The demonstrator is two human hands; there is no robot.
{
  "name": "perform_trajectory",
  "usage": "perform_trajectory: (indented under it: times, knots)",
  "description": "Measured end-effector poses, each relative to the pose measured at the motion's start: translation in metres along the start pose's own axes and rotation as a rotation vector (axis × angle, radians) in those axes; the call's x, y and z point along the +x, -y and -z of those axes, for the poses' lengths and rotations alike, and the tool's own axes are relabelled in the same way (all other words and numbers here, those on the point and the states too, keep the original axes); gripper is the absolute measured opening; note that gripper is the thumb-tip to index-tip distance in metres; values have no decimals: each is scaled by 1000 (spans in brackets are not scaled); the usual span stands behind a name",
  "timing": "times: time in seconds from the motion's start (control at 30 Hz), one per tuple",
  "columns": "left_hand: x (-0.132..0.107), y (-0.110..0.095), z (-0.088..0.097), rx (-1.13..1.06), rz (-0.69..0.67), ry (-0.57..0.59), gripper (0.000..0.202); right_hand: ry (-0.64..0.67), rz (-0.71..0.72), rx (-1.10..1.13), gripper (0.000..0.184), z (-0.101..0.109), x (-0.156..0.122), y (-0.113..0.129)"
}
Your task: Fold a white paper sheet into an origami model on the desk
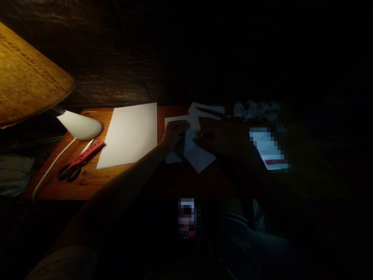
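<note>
My left fingers (180, 126) are pressing on the folded white paper (199, 153) right beneath them; my right fingers (201, 140) are sitting in shadow beside it, gripping or not I can't tell; a blank sheet (128, 134) is lying to their left.

Wooden table (84, 182), lamp-lit on the left side. On it: white lamp base (80, 125), white cord (52, 167), black-handled scissors (69, 173) with red ruler (87, 153) across the blades, large blank paper sheet (128, 134) just right of those. Further right: folded white paper (198, 153), paper sheets (206, 109) under a dark-and-red tool (215, 113), crumpled paper (256, 111), lit phone (268, 149), blurred.
</note>
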State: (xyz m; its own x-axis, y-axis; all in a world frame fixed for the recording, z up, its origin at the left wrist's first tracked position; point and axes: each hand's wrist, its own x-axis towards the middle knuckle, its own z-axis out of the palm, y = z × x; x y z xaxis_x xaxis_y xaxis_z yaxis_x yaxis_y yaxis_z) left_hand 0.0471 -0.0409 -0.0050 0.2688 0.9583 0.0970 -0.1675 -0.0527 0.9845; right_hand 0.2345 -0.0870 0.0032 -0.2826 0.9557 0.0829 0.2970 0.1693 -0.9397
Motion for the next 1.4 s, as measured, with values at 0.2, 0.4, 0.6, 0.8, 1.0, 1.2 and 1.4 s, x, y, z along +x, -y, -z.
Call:
perform_trajectory:
  times: [0.2,0.4,0.6,0.8,1.0,1.2,1.4]
  knots:
    - [2,4,1,11,-10,-14,41,-77,-10,52,35,0,-1,0]
    - [2,1,4,101,-39,67,27,-174,20,-21,27,5,-3,10]
    - [0,-1,3,138,-66,63,24,-134,-42,63,40,4,-1,7]
    - [-3,-6,-1,160,-74,109,24,-93,-23,174,43,3,-1,7]
    - [-9,-7,-8,213,-33,283,24,-176,42,193,40,5,3,4]
    - [-9,-3,-8,224,-18,299,22,-172,50,142,36,5,3,3]
    - [-7,-2,-6,249,-50,317,27,-177,-26,127,42,5,1,6]
